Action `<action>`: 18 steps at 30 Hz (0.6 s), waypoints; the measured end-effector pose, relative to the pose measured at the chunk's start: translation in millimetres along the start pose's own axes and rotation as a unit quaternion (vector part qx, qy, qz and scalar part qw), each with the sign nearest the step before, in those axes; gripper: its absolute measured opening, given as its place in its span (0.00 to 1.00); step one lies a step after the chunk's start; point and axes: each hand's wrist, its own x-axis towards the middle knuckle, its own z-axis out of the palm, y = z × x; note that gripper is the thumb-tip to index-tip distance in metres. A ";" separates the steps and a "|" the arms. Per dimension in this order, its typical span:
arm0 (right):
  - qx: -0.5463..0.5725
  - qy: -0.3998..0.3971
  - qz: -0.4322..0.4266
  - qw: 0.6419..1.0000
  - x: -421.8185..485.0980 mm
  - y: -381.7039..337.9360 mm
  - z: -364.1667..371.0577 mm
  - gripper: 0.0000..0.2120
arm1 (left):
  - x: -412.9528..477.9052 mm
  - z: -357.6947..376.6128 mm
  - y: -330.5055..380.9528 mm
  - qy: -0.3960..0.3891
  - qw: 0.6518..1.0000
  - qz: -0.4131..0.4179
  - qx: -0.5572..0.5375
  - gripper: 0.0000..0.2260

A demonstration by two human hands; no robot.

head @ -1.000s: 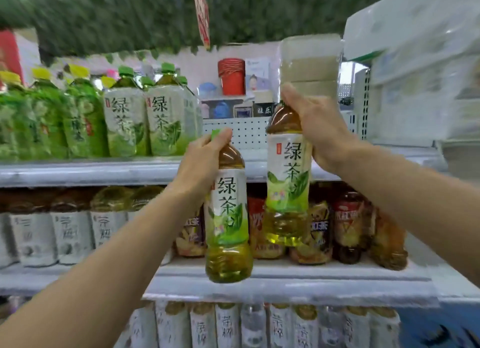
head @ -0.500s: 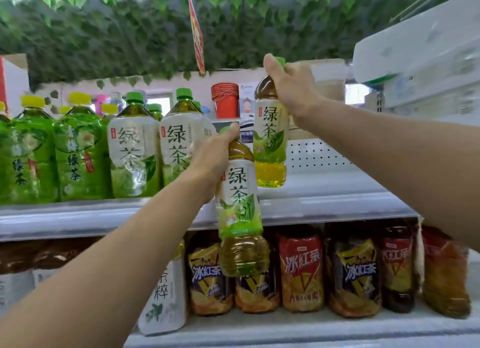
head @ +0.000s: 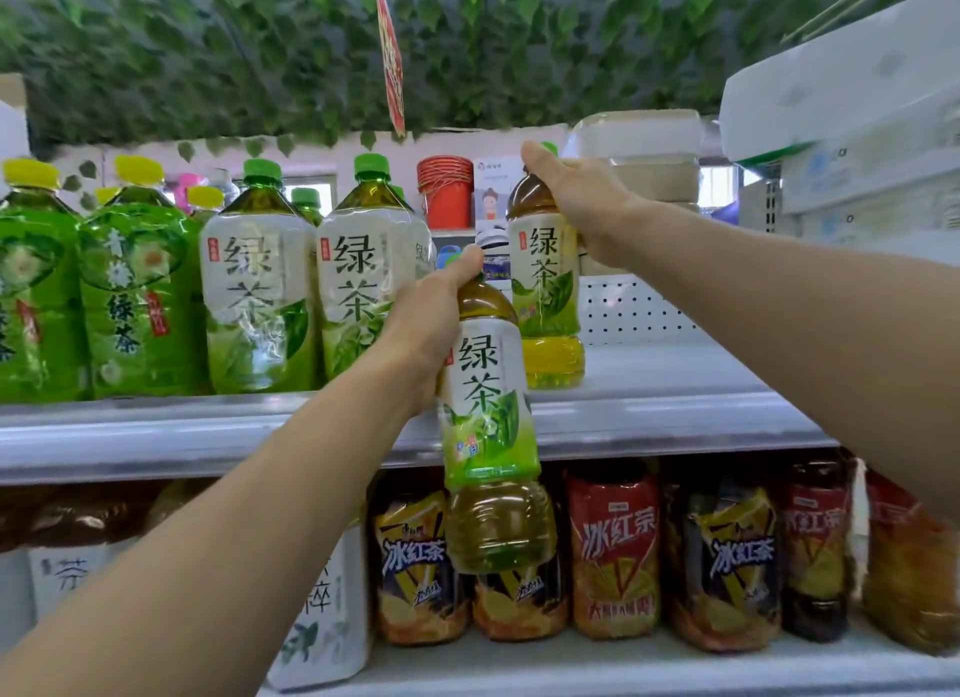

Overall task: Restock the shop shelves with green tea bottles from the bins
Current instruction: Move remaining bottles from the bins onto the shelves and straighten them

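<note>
Nearest, left hand (head: 431, 327) curled round the neck of the nearer green tea bottle (head: 488, 415), cap hidden under the fingers. Hangs upright in front of the upper shelf (head: 675, 426) edge, not yet set down; filled with greenish-amber tea up to the shoulder. Below that hand, a row of iced tea bottles (head: 613, 556) on the lower level, all full. Farther in, right hand (head: 582, 197) wrapped over the cap and neck of the second green tea bottle (head: 545, 291), base at or just above the shelf deck, impossible to tell whether touching; yellow tea showing under the label. Just left of the left hand, shelved green tea bottles (head: 260, 291) with the same white-and-green label, standing upright with green caps on, more caps behind. Beyond those, further left, yellow-capped bottles (head: 135, 291) in darker green wrap. Judged partway through: some stock already up, two bottles in hand to place, and a bare stretch of deck to the right of the right hand left to fill. No bins in view, so no telling how many remain.
</note>
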 end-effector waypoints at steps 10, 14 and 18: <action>-0.211 -0.160 0.050 0.963 -67.7 55.0 -20.6 0.12 | 0.1 -1.6 -2.6 0.004 1.000 0.017 -0.005 0.11; -0.200 -0.153 0.048 0.967 -57.3 63.2 -12.7 0.17 | 1.0 -2.4 -3.3 0.003 1.000 0.021 -0.002 0.12; -0.184 -0.168 0.057 0.967 -40.5 72.6 -6.4 0.16 | 2.5 -3.2 -4.8 0.005 1.000 0.021 -0.001 0.12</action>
